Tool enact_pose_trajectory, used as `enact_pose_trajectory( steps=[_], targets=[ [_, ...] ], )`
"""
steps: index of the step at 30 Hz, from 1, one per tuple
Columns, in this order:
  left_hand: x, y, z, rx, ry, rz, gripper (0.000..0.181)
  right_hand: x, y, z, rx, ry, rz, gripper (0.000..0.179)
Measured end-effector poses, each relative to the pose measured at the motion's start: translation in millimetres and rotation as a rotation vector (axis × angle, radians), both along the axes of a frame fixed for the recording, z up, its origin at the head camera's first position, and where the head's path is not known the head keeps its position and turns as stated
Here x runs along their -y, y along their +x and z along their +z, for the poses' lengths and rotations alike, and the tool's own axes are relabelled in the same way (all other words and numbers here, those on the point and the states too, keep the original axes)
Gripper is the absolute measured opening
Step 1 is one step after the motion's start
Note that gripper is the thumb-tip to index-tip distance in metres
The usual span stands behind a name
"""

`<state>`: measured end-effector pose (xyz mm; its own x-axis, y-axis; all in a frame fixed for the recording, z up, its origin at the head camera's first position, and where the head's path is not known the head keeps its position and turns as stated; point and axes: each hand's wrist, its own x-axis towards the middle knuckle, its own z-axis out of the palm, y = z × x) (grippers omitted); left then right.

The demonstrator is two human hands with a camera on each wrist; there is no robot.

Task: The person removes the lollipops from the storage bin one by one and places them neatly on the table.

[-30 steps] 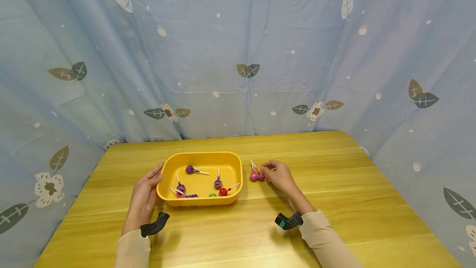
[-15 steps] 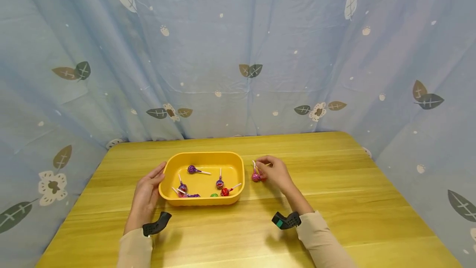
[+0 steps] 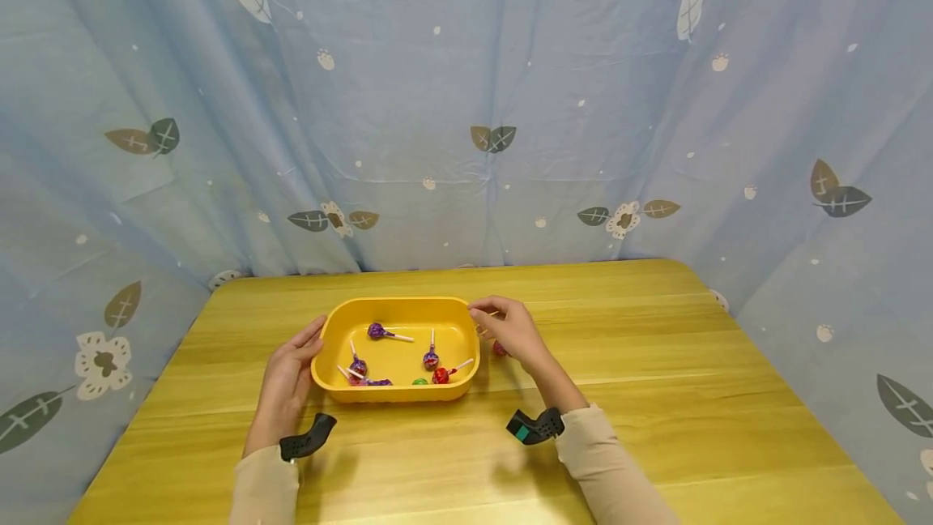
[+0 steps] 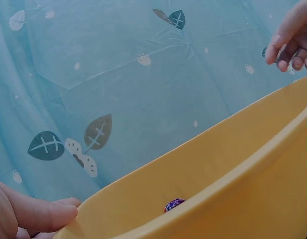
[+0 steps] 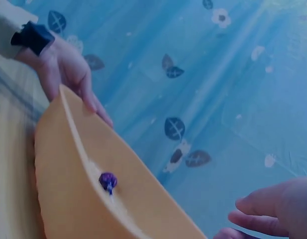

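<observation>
A yellow plastic bin (image 3: 397,395) stands on the table with several wrapped lollipops inside. My left hand (image 3: 286,379) holds the bin's left end, thumb at the rim and fingers along the outer wall. Past the right rim, my right hand (image 3: 510,332) has curled fingers that pinch a lollipop stick (image 3: 483,332); that lollipop's head is hidden by the hand. Below the right palm a pink lollipop (image 3: 499,348) shows partly on the table. In the right wrist view a purple lollipop (image 5: 108,180) lies on the bin's floor.
Inside the bin are a red lollipop (image 3: 440,376), a green one (image 3: 419,382) mostly behind the front wall, and purple ones. The wooden table (image 3: 619,379) ends at a blue leaf-patterned curtain (image 3: 408,104) behind and at the sides.
My right hand has moved left from the two pink lollipops to the bin's right rim. One pink lollipop stays on the table. The left hand keeps its place on the bin.
</observation>
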<state>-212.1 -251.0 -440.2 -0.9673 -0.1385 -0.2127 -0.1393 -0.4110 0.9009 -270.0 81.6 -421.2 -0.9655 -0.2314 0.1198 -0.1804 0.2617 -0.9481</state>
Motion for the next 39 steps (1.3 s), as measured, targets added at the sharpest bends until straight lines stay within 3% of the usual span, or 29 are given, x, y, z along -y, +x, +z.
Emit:
enact_pose_trajectory(
  steps=[10,19,30,39],
  targets=[
    [0.8,-1.3,0.2,-0.003,-0.009,-0.008,0.051,36,2.3,8.3,0.016,-0.055,0.150,0.026],
    [0.1,-1.7,0.2,-0.011,-0.022,-0.017,0.051,75,2.2,-7.5,0.074,-0.043,0.234,0.026],
    [0.1,0.4,-3.4,-0.008,-0.008,-0.018,0.051,127,5.3,-17.0,0.157,0.032,0.269,0.020],
    [3.7,-1.4,-5.2,-0.028,0.008,-0.026,0.051,158,3.0,-22.8,0.214,0.078,0.219,0.009]
  ],
)
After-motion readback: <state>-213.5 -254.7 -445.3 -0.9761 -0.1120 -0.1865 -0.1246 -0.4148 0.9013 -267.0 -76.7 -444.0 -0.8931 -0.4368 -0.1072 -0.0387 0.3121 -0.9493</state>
